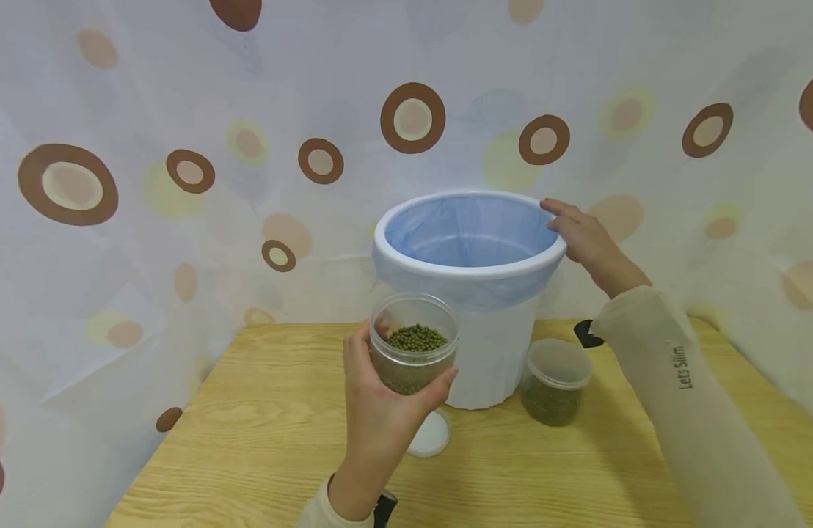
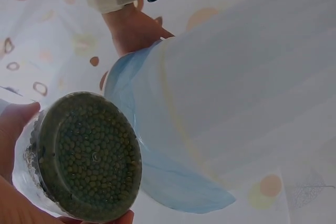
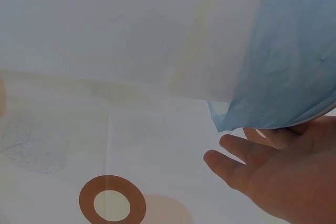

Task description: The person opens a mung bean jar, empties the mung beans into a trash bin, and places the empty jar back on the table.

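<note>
My left hand (image 1: 383, 414) grips a clear plastic jar (image 1: 413, 374) partly filled with green mung beans (image 1: 416, 338), its open mouth up. In the left wrist view the beans show through the jar's base (image 2: 94, 156). Behind the jar stands a white bin (image 1: 489, 359) with a blue plastic liner (image 1: 472, 227) folded over its rim. My right hand (image 1: 585, 238) rests at the right of that rim. From the right wrist, my fingers (image 3: 231, 166) look loosely extended beside the liner's edge (image 3: 294, 77).
A second clear container (image 1: 557, 381) with green contents stands to the right of the bin. On the wooden table (image 1: 248, 440) lies a white round lid (image 1: 429, 434), partly hidden by my left hand. A patterned sheet (image 1: 149, 279) hangs behind and at the sides.
</note>
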The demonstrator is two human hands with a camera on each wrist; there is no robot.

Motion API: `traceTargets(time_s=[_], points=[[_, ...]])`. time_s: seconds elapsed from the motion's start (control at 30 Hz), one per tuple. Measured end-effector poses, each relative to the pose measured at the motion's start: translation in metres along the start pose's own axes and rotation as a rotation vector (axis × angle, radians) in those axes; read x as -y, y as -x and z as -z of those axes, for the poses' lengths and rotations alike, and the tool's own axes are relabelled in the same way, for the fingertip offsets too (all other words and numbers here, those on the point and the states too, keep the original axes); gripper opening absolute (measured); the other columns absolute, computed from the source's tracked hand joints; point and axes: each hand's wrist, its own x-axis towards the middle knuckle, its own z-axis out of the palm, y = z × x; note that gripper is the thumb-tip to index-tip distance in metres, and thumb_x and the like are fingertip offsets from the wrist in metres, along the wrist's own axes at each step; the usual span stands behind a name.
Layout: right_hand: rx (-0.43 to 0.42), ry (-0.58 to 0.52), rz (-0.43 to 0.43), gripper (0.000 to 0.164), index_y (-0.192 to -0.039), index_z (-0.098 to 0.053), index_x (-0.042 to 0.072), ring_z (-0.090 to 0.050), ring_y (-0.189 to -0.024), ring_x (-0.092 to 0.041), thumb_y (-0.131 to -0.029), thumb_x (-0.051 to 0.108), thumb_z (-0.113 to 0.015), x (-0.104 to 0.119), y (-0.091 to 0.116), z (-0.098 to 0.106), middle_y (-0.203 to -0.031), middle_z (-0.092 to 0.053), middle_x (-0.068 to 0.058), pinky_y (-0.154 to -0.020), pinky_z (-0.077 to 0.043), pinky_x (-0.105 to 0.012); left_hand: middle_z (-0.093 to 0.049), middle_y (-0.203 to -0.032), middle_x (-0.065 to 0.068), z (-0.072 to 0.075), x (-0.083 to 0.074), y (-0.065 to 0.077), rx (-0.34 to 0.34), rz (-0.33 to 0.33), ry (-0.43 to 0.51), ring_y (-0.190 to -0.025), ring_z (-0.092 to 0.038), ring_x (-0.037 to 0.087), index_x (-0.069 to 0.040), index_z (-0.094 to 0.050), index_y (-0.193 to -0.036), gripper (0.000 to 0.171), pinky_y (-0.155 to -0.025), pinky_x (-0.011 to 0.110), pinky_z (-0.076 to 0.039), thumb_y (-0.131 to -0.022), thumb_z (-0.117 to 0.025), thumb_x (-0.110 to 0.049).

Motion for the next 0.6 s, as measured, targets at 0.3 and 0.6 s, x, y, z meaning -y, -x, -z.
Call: traceTargets(time_s=[0.3, 0.6], points=[[0.010, 0.098, -0.018, 0.059, -0.153, -0.024, 0.011, -0.022, -0.141, -0.040, -0.096, 0.024, -0.032, 0.009, 0.004, 0.003, -0.159, -0.016, -0.010, -0.105, -0.031, -0.059, -0.048, -0.120, 0.012, 0.004, 0.003, -0.006, -0.053, -0.053, -0.034, -0.111, -0.048, 0.023, -0.005, -0.042, -0.133, 0.081, -0.092, 0.048, -0.042, -0.067, -0.086, -0.020], [-0.004, 0.100, 0.013, 0.059, -0.153, -0.022, 0.011, -0.022, -0.139, -0.040, -0.096, 0.025, -0.027, 0.009, 0.013, -0.003, -0.160, -0.012, -0.011, -0.106, -0.027, -0.059, -0.049, -0.121, 0.014, 0.018, 0.006, -0.017, -0.102, -0.092, -0.072, -0.112, -0.047, 0.025, -0.004, -0.042, -0.136, 0.085, -0.093, 0.047, -0.042, -0.066, -0.087, -0.019]])
